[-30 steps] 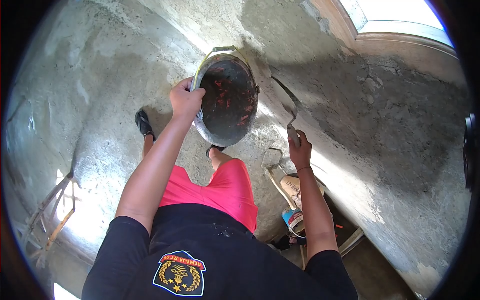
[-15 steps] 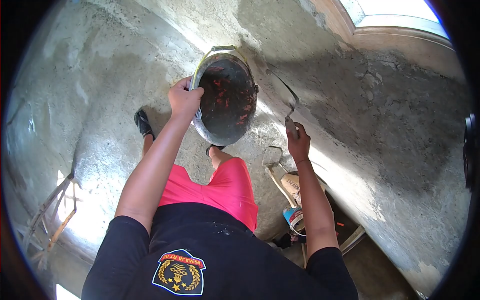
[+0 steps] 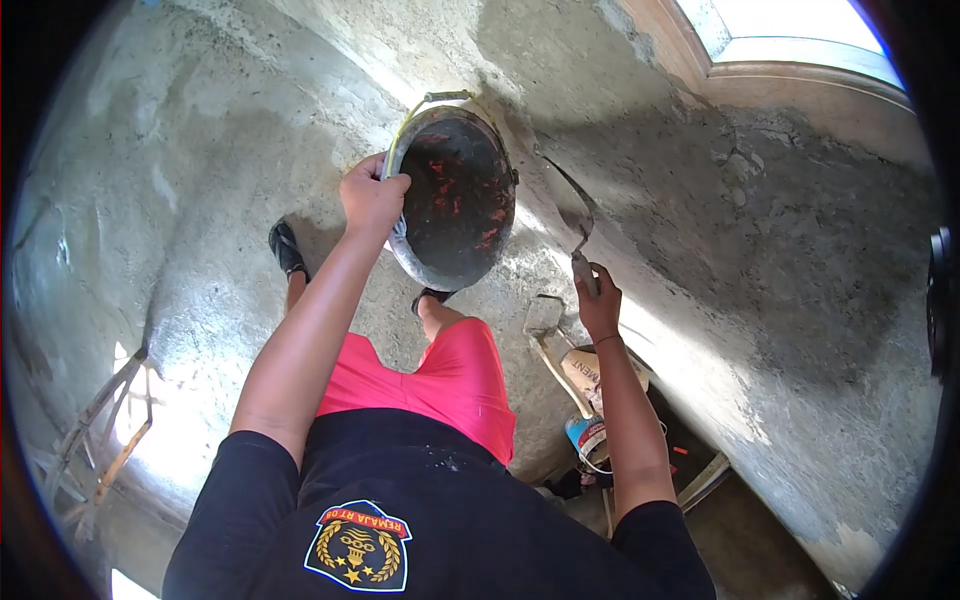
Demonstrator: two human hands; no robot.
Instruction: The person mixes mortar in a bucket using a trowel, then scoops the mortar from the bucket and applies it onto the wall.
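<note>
My left hand (image 3: pixel 372 197) is closed on the left rim of a dark bucket (image 3: pixel 455 200), whose mouth tilts toward me. Red-orange patches and grey smears show on the bucket's inner surface. Its yellowish wire handle (image 3: pixel 405 125) with a dark grip stands up over the far rim. To the right, my right hand (image 3: pixel 599 303) is wrapped round the handle of a trowel (image 3: pixel 577 195). The trowel's thin blade is seen nearly edge-on, pointing up and away, close to the cement wall (image 3: pixel 690 230); I cannot tell whether it touches.
A hoe (image 3: pixel 560 370) leans near a paper cement bag (image 3: pixel 584 372) and a blue paint pail (image 3: pixel 585 432) beside my right forearm. Wooden sticks (image 3: pixel 110 430) stand at lower left. A wood-framed window (image 3: pixel 800 70) is at upper right. My feet are on the rough cement floor (image 3: pixel 210 260).
My right hand and the trowel have shifted slightly downward, and the blade has turned a little. My left hand and the bucket have hardly moved.
</note>
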